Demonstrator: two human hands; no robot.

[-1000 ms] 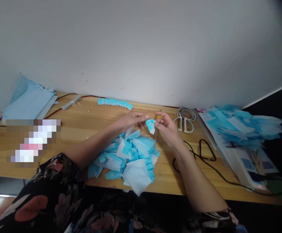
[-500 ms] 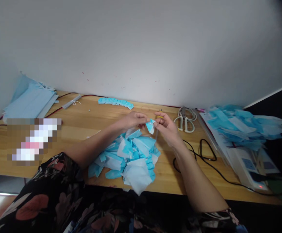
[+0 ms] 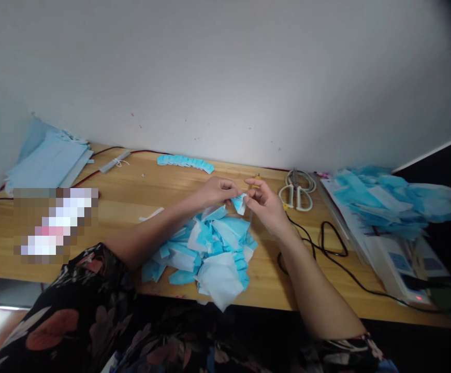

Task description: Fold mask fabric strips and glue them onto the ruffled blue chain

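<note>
Between my two hands is a small folded piece of blue and white mask fabric. My left hand pinches its left edge between thumb and fingers. On the other side, my right hand grips it with the thumb and index finger, the other fingers curled. Just below lies a loose pile of blue and white fabric pieces, partly covered by my left forearm. Behind my hands, a neat row of folded blue pieces rests near the wall. A yellow-handled tool shows partly behind my right fingers.
White-handled scissors and a coiled cable lie right of my hands. A black cord crosses the wooden table to a white power strip. More blue fabric is heaped at right; a stack of light-blue masks sits at left.
My hands have shifted only slightly, with the fingertips closer together on the fabric piece, which shows a little smaller. The rest of the table looks the same.
</note>
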